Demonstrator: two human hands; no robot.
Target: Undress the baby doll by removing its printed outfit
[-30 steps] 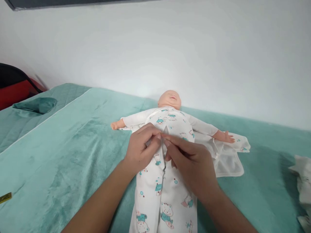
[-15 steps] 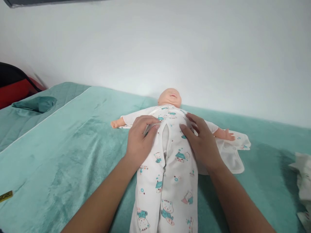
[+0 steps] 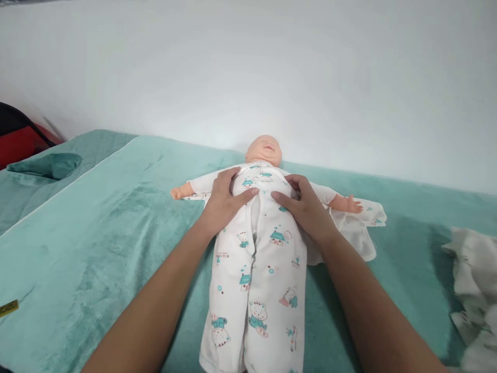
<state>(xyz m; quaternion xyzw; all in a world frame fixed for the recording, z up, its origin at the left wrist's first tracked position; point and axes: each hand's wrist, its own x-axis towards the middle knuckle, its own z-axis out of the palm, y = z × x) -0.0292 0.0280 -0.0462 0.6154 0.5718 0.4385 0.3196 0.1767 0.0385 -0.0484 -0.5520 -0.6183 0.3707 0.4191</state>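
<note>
A baby doll (image 3: 264, 151) lies on its back, head toward the wall and arms spread. White printed baby clothes (image 3: 276, 269) cover its chest and legs, with a slit open at the front middle. My left hand (image 3: 223, 199) lies along the left side of the doll's chest, thumb apart from the fingers and resting on the cloth. On the opposite side, my right hand (image 3: 306, 207) touches the chest the same way, fingers and thumb spread. Beneath the doll's arm at right, a loose printed sleeve and a thin white cloth (image 3: 359, 238) lie spread out.
A green plush cover (image 3: 128, 248) lies under the doll, against a white wall (image 3: 248, 67). Crumpled white printed cloth (image 3: 471, 280) lies at far right. A red and black item (image 3: 19, 137) stands at far left, and a small yellow strip (image 3: 8, 308) lies at the left edge.
My left hand has slid up toward the doll's armpit and its thumb has spread from the fingers. My right thumb has moved inward on the chest. The view has shifted slightly.
</note>
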